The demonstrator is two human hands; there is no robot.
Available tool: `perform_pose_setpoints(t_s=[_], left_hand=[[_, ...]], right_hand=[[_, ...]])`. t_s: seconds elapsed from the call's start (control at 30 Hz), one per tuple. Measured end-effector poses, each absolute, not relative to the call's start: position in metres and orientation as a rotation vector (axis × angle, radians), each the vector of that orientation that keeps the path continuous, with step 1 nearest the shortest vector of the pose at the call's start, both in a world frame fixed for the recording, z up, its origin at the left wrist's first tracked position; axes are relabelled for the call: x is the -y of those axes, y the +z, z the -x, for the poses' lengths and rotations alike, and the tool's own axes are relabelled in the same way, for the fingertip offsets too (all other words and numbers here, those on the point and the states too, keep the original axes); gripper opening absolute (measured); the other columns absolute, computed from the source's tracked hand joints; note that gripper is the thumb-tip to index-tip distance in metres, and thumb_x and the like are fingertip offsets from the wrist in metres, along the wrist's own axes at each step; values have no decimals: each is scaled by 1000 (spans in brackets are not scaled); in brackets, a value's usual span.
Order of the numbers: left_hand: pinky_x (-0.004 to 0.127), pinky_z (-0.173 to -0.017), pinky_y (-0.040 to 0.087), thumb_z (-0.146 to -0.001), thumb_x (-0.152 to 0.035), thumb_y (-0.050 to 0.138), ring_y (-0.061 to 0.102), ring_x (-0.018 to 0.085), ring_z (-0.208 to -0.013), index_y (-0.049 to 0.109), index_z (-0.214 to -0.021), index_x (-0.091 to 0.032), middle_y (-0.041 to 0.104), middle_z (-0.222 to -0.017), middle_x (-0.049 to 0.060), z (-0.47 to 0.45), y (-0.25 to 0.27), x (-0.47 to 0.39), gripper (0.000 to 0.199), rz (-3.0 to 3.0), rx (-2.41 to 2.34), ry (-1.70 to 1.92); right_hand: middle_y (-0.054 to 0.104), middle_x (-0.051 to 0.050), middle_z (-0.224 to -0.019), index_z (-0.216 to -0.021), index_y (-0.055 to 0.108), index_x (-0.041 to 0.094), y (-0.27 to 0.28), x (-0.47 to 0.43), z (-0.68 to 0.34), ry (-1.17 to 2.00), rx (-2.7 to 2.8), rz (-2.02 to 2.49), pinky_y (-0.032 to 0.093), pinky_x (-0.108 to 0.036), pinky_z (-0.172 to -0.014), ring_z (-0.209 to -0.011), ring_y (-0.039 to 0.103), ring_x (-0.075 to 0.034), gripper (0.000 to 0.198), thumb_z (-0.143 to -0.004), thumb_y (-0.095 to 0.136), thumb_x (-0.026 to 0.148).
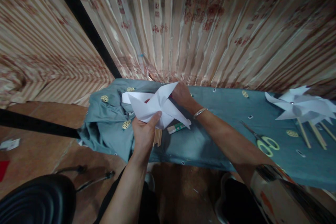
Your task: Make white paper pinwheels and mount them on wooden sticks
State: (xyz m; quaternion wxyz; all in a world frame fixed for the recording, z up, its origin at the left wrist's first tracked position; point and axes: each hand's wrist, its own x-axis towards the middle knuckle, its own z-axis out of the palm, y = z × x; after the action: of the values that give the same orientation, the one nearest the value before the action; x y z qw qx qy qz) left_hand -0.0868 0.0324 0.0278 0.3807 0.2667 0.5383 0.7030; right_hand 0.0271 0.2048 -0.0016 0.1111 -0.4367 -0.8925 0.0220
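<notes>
My left hand (144,131) grips the lower edge of a folded white paper pinwheel (157,106), thumb pressed on its front. My right hand (183,96) holds the pinwheel's far side from behind, a metal bangle on that wrist. Both hands keep it just above a table covered in a blue-grey cloth (217,136). Under the paper lie a glue stick (176,128) and a few wooden sticks (157,136). More white paper (131,96) lies behind the pinwheel.
Green-handled scissors (262,141) lie on the cloth to the right. Finished white pinwheels on wooden sticks (301,106) rest at the far right. A patterned curtain (210,24) hangs behind the table. A black chair (39,199) stands at lower left on the tiled floor.
</notes>
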Motion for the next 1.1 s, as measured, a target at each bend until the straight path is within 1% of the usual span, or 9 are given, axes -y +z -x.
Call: perform_pose_setpoints(t_s=[0.07, 0.13, 0.27, 0.4, 0.5, 0.6, 0.7, 0.9, 1.1], left_hand=[[34, -88, 53, -59, -24, 82, 70, 23, -92, 72, -99, -9, 76, -93, 11, 86, 28, -32, 44, -685, -1385, 1794], [35, -87, 54, -59, -23, 82, 70, 23, -91, 72, -99, -10, 76, -93, 11, 85, 28, -33, 44, -685, -1383, 1797], [34, -86, 54, -57, -22, 82, 70, 22, -90, 71, -100, -10, 76, -93, 10, 76, 28, -37, 46, -678, -1317, 1809], [33, -86, 54, -56, -21, 82, 70, 22, -90, 71, -100, -12, 76, -93, 10, 60, 28, -39, 46, -684, -1269, 1779], [34, -85, 54, -56, -22, 83, 70, 22, -88, 71, -99, -12, 76, -92, 9, 43, 25, -39, 46, -728, -1245, 1708], [34, -81, 54, -55, -24, 84, 70, 22, -84, 71, -97, -11, 76, -90, 8, 21, 20, -38, 46, -763, -1224, 1615], [34, -80, 53, -54, -26, 84, 70, 22, -81, 72, -92, -11, 75, -86, 7, -3, 13, -36, 42, -752, -1179, 1536], [31, -71, 51, -55, -26, 82, 67, 19, -71, 72, -84, -15, 74, -77, 4, -34, 4, -37, 32, -731, -1200, 1384], [30, -72, 51, -55, -27, 81, 66, 19, -73, 72, -86, -15, 74, -83, 5, -40, -2, -43, 34, -752, -1253, 1376]], right_hand=[[50, -20, -140, -113, 63, 10, 2, -198, -33, 161, 2415, 1296, 28, -49, -108, -135, 35, -31, 34, -91, 39, 13], [52, -17, -139, -103, 67, 13, 3, -190, -44, 373, 2127, 1312, 31, -46, -109, -134, 39, -28, 28, -88, 44, 15], [71, -11, -107, -92, 67, 18, -6, -159, -86, 725, 1777, 1365, 51, -39, -84, -98, 66, -23, 26, -88, 46, 32], [72, -6, -80, -82, 66, 22, -26, -108, -149, 1094, 1372, 1372, 54, -33, -66, -74, 68, -20, 26, -75, 63, 47], [69, -3, -70, -76, 65, 24, -36, -74, -194, 876, 1443, 1522, 52, -34, -66, -66, 65, -20, 23, -77, 60, 47], [72, -8, -83, -84, 65, 23, -41, -52, -224, 416, 1725, 1671, 53, -39, -75, -76, 67, -24, 21, -86, 51, 39], [72, -14, -95, -90, 64, 19, -45, -40, -236, 155, 1995, 1583, 51, -45, -85, -90, 66, -29, 24, -91, 43, 29], [71, -14, -105, -93, 65, 20, -46, -32, -232, 209, 2062, 1444, 51, -44, -92, -100, 64, -28, 23, -91, 43, 24], [73, -10, -98, -76, 66, 21, -47, -42, -235, 449, 1810, 1539, 53, -39, -86, -94, 68, -24, 14, -82, 54, 23]])
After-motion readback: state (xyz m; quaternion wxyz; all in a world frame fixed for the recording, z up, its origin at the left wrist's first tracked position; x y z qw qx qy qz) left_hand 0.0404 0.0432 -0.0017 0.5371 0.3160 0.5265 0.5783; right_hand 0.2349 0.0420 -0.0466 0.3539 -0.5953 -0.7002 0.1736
